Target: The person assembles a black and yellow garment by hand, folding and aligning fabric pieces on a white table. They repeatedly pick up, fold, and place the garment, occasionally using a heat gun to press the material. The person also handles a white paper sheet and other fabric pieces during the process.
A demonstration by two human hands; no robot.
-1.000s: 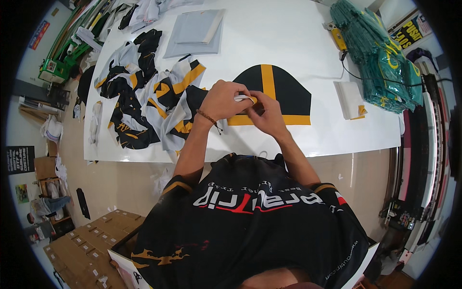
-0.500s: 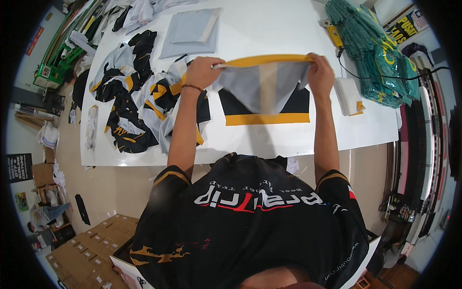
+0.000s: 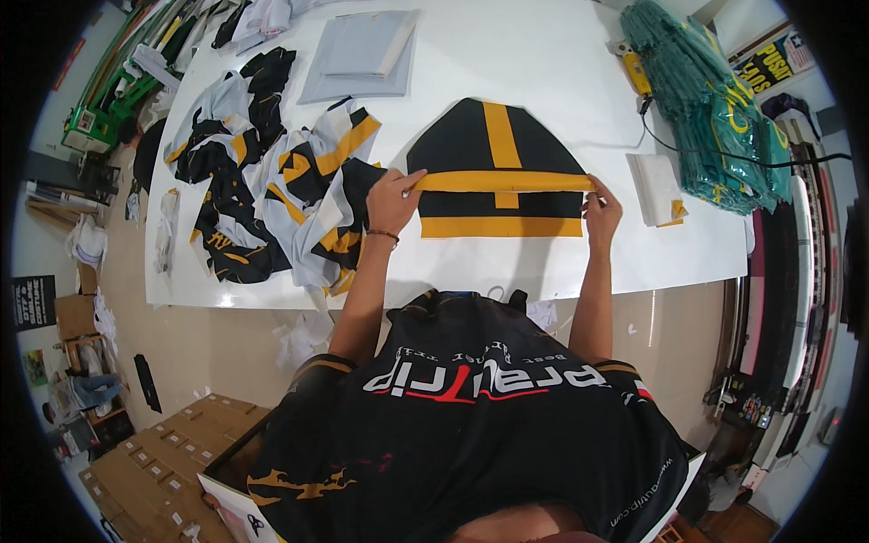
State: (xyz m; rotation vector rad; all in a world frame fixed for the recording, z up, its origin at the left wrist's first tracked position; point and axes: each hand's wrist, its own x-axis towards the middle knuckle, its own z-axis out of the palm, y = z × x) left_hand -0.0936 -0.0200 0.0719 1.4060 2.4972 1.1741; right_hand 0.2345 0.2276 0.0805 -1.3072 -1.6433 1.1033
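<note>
While fingers [image 3: 407, 184] of left hand [image 3: 391, 204] and right hand [image 3: 601, 215] pinch one cloth panel [image 3: 502, 181], clear bags [image 3: 674, 68] hold green cloth [image 3: 724, 158]; count unclear.

This looks like a workshop for clothes. A big white bench [image 3: 670, 258] fills much of the top half of the frame. In the middle are flat, cut pieces of black and yellow cloth [image 3: 441, 136], and to the left is a messy heap of cloth [image 3: 226, 231]. A pile of shiny green packs [image 3: 706, 113] sits at the upper right, near a yellow tool [image 3: 636, 74] with a cord. A long machine [image 3: 807, 290] runs down the right side, and a green machine [image 3: 89, 129] is at the upper left. Brown boxes [image 3: 167, 466] fill the lower left. White scraps [image 3: 303, 342] lie on the floor [image 3: 213, 353].
</note>
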